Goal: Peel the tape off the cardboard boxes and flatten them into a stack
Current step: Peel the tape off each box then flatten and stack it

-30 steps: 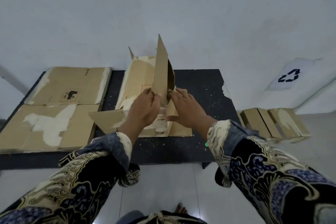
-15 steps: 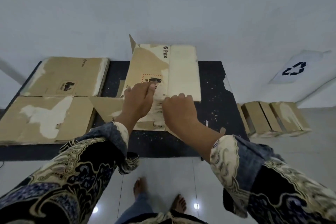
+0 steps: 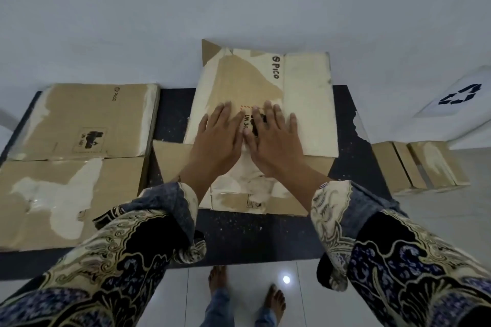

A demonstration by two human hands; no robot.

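Note:
A flattened cardboard box [image 3: 308, 103] with torn pale patches and a "PICO" print lies on the black table [image 3: 239, 236] in the middle. My left hand [image 3: 216, 138] and my right hand [image 3: 273, 138] lie side by side on it, fingers straight and spread, pressing it down. One small flap sticks up at the box's far left corner. To the left sits a stack of flattened boxes [image 3: 71, 159], also with torn patches.
Folded cardboard boxes [image 3: 417, 164] stand on the floor to the right of the table. A white sheet with a recycling symbol [image 3: 459, 94] leans at the far right. The table's far edge meets a white wall. My bare feet show below the table's near edge.
The box panel that stood upright a second ago has been folded down flat. Both hands have moved from gripping it to pressing flat on top of it.

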